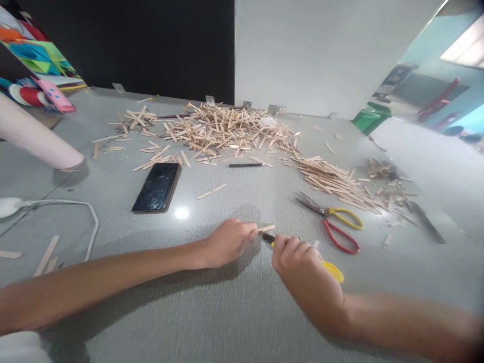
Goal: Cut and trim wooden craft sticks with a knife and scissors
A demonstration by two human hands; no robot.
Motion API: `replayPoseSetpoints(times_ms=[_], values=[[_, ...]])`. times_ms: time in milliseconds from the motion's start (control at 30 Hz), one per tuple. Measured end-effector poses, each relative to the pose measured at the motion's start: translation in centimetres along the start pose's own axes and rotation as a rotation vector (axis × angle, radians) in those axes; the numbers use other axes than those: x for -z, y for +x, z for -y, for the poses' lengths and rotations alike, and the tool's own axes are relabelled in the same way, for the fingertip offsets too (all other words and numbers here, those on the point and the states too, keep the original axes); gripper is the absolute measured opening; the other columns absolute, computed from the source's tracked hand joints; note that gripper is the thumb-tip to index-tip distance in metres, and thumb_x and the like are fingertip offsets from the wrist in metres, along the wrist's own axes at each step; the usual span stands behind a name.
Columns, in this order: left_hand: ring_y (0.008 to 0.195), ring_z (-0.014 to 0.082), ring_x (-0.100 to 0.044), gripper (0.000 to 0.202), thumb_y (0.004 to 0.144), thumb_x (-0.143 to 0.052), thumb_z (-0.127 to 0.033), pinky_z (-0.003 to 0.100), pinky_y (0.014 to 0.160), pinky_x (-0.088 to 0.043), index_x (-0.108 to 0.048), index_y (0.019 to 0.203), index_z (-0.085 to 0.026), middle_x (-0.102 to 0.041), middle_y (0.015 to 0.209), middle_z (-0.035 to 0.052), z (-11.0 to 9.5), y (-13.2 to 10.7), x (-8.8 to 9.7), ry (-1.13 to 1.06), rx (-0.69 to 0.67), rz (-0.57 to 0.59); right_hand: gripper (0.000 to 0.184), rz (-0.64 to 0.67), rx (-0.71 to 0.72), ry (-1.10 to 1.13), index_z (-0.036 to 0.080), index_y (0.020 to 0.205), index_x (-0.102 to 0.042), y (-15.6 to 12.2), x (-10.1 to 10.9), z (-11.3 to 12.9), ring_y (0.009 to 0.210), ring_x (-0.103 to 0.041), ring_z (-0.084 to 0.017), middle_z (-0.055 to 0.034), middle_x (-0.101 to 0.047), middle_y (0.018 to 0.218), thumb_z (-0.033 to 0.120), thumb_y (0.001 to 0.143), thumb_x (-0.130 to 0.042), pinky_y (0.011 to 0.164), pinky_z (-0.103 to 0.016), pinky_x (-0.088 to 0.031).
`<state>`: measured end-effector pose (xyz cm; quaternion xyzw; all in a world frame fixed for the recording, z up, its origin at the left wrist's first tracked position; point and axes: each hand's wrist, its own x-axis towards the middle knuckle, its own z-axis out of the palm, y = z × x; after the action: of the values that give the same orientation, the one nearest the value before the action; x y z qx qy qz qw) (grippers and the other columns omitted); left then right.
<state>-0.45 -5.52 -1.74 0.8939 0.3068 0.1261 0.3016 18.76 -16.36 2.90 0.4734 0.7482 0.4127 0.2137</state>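
My left hand (pixel 229 242) pinches a short wooden stick (pixel 266 228) flat against the grey table (pixel 227 312). My right hand (pixel 298 257) is wrapped round a yellow-handled cutter (pixel 333 269), whose dark tip (pixel 266 238) touches the stick right beside my left fingertips. Both hands are low at the table's middle, near its front.
Scissors with a red and a yellow handle (pixel 336 222) lie just right of my hands. A black phone (pixel 158 187) lies to the left, a black pen (pixel 245 165) beyond. A big pile of wooden sticks (pixel 227 128) fills the back; a neater bundle (pixel 333 179) lies right. A white cable (pixel 81 212) runs left.
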Motion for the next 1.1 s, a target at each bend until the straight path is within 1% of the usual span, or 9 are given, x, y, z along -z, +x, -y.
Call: replayPoseSetpoints(times_ms=[167,367,467,633,700,767,933,1000,1100], values=[[0.057,0.0144,-0.045,0.041,0.112,-0.031,-0.029,0.029,0.060,-0.027,-0.054,0.080,-0.019,-0.053,0.065,-0.0011,0.2,0.0,-0.2,0.020,-0.003,-0.005,0.022,-0.023,0.016,-0.027,0.017,0.072,-0.057,0.3,0.7,0.0,0.042,-0.048,-0.014,0.0027,-0.048,0.055,0.005,0.088,-0.067,0.044,-0.024,-0.035],[0.056,0.0144,-0.047,0.038,0.111,-0.033,-0.025,0.029,0.059,-0.027,-0.057,0.082,-0.019,-0.057,0.066,-0.0001,0.3,-0.1,-0.3,0.045,-0.006,-0.009,0.029,0.011,-0.047,0.018,0.018,0.071,-0.058,0.5,1.5,0.4,0.043,-0.049,-0.015,0.0012,-0.051,0.055,-0.004,0.089,-0.055,0.046,-0.026,-0.033],[0.056,0.0144,-0.049,0.038,0.111,-0.034,-0.025,0.028,0.058,-0.029,-0.059,0.083,-0.018,-0.058,0.065,-0.0001,0.3,-0.1,-0.2,0.049,-0.014,-0.017,0.026,-0.069,-0.031,0.063,0.017,0.074,-0.058,0.1,-0.4,0.0,0.044,-0.050,-0.016,0.0008,-0.052,0.057,-0.001,0.093,-0.053,0.049,-0.028,-0.030],[0.056,0.0146,-0.053,0.038,0.112,-0.037,-0.026,0.028,0.058,-0.030,-0.062,0.086,-0.018,-0.061,0.066,0.0013,-0.1,-0.2,-0.3,0.062,-0.019,-0.048,0.022,-0.230,0.068,0.319,0.021,0.083,-0.051,0.1,-6.1,-1.7,0.053,-0.058,-0.019,0.0001,-0.057,0.065,0.005,0.098,-0.054,0.055,-0.033,-0.027],[0.058,0.0151,-0.055,0.037,0.113,-0.037,-0.025,0.028,0.059,-0.031,-0.063,0.088,-0.017,-0.064,0.069,0.0027,-0.1,-0.3,-0.5,0.070,-0.018,-0.057,0.022,-0.238,0.077,0.354,0.021,0.083,-0.049,0.2,-6.8,-1.8,0.053,-0.059,-0.019,0.0003,-0.058,0.065,0.006,0.098,-0.054,0.056,-0.033,-0.026],[0.059,0.0151,-0.056,0.038,0.113,-0.036,-0.025,0.028,0.059,-0.032,-0.063,0.088,-0.017,-0.065,0.070,0.0029,-0.1,-0.3,-0.6,0.073,-0.020,-0.057,0.023,-0.214,0.072,0.314,0.021,0.082,-0.049,0.1,-6.1,-1.5,0.051,-0.057,-0.019,0.0001,-0.057,0.063,0.005,0.096,-0.053,0.055,-0.033,-0.024],[0.057,0.0142,-0.050,0.040,0.113,-0.034,-0.027,0.028,0.058,-0.029,-0.060,0.085,-0.018,-0.060,0.068,0.0008,0.1,-0.4,-0.7,0.062,-0.009,-0.051,0.026,-0.103,-0.025,0.138,0.019,0.076,-0.053,-0.4,-2.1,0.1,0.046,-0.051,-0.016,0.0001,-0.053,0.058,0.003,0.097,-0.052,0.052,-0.031,-0.022],[0.057,0.0138,-0.049,0.041,0.113,-0.032,-0.027,0.028,0.058,-0.030,-0.058,0.083,-0.018,-0.059,0.068,0.0002,0.0,-0.4,-0.6,0.049,-0.001,-0.051,0.027,-0.093,-0.044,0.139,0.018,0.076,-0.054,-0.3,-2.0,0.2,0.046,-0.050,-0.016,0.0001,-0.053,0.058,0.002,0.097,-0.051,0.052,-0.031,-0.022],[0.056,0.0136,-0.048,0.041,0.113,-0.031,-0.028,0.028,0.058,-0.030,-0.058,0.083,-0.018,-0.059,0.068,0.0005,-0.1,-0.4,-0.7,0.027,0.014,-0.056,0.025,-0.168,0.005,0.233,0.019,0.079,-0.052,0.3,-4.0,-0.7,0.048,-0.053,-0.017,-0.0008,-0.055,0.061,0.002,0.096,-0.051,0.053,-0.033,-0.021]])
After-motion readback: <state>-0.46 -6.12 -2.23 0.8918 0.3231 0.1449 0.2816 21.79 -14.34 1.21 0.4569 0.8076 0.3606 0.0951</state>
